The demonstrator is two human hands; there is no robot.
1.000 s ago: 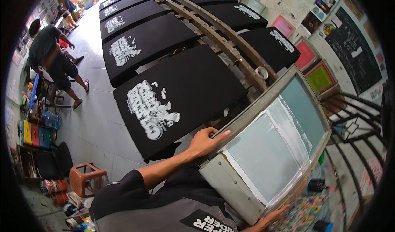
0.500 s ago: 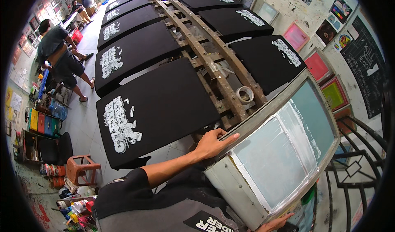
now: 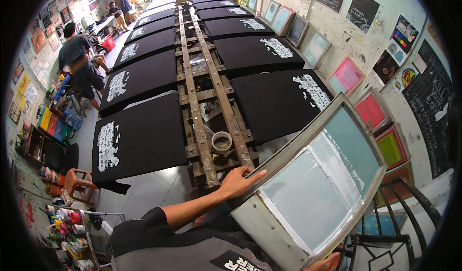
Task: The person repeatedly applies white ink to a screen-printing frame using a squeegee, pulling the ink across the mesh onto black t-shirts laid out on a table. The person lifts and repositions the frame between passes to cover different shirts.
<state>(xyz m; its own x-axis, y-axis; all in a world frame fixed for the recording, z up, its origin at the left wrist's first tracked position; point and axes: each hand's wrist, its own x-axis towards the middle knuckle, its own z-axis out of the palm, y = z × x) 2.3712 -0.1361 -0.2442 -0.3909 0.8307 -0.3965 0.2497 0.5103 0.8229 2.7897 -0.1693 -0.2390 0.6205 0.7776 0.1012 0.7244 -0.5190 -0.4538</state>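
Observation:
A screen printing frame with pale mesh, smeared white ink and a riveted metal edge tilts at my lower right. My left hand grips its upper left edge, fingers curled over it. My right hand holds the lower edge near the bottom of the picture, partly hidden behind the frame. Beyond the frame, black T-shirts with white prints lie on boards in two rows, the nearest left one and right one beside a worn metal rail. A round container sits between the rails.
A person in dark clothes stands along the left wall. A red plastic stool, drawers and a cluttered paint shelf are on the left. Coloured screens lean on the right wall above black metal railings.
The view has swung round and up, showing the rows of shirts straight down their length. The frame stays in both my hands, now slightly lower in the picture. The person at left has shifted posture.

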